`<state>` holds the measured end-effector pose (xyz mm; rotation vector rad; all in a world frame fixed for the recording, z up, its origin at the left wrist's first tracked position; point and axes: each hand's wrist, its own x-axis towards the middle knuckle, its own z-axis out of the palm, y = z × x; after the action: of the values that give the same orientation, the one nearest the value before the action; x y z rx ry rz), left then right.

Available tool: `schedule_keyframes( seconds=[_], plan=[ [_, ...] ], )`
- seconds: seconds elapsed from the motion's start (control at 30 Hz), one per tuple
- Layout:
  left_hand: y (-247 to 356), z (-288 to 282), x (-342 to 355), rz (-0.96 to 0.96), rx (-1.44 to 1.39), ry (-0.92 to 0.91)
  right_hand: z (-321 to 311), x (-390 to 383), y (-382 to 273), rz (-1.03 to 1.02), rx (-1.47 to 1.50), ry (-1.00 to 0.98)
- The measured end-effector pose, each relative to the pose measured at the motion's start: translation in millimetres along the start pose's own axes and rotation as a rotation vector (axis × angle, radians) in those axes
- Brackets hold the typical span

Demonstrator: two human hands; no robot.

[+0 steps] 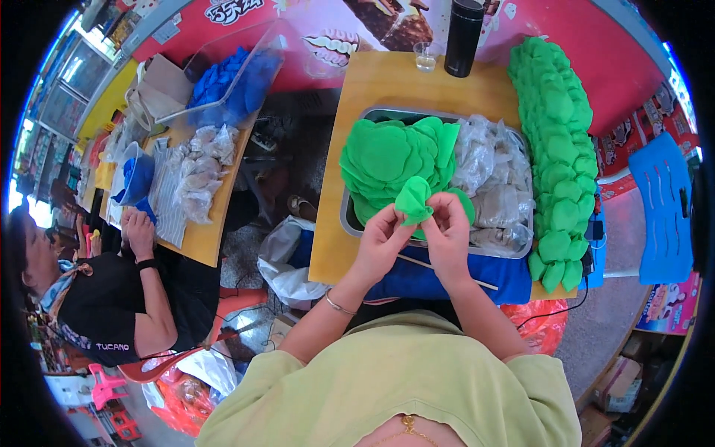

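Note:
Both hands meet over the near side of a metal tray [345,217], fingers pinched together on a folded green fabric piece [412,198]. My left hand [380,242] grips its lower left side, and my right hand [450,232] holds it from the right. Just beyond them, a heap of thin round green fabric pieces [395,153] fills the tray's left part. Clear plastic bags [482,156] with contents I cannot make out lie in its right part. A thin pale stick [485,285] lies below my hands on a dark blue cloth [514,274].
A long bundle of green fabric petals [555,141] lines the table's right edge. A black flask [463,41] and a small glass [425,58] stand at the back. To the left, a person [112,298] sits at another table with a blue bowl [137,179]. A blue chair [661,208] is at right.

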<state>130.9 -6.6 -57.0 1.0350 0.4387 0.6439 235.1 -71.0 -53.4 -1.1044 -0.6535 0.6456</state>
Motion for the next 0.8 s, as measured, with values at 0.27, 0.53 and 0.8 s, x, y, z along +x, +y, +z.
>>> schedule_keyframes(
  seconds=[0.27,0.53,0.8],
  plan=[
    [-3,-4,1,-0.041,-0.132,-0.005,2,-1,-5,0.011,-0.153,-0.033],
    [8,4,5,0.158,-0.002,0.003,1,3,-8,-0.157,-0.419,-0.06],
    [27,5,9,0.55,0.531,0.343,19,-8,-5,-0.206,-0.422,-0.118]
  ],
)
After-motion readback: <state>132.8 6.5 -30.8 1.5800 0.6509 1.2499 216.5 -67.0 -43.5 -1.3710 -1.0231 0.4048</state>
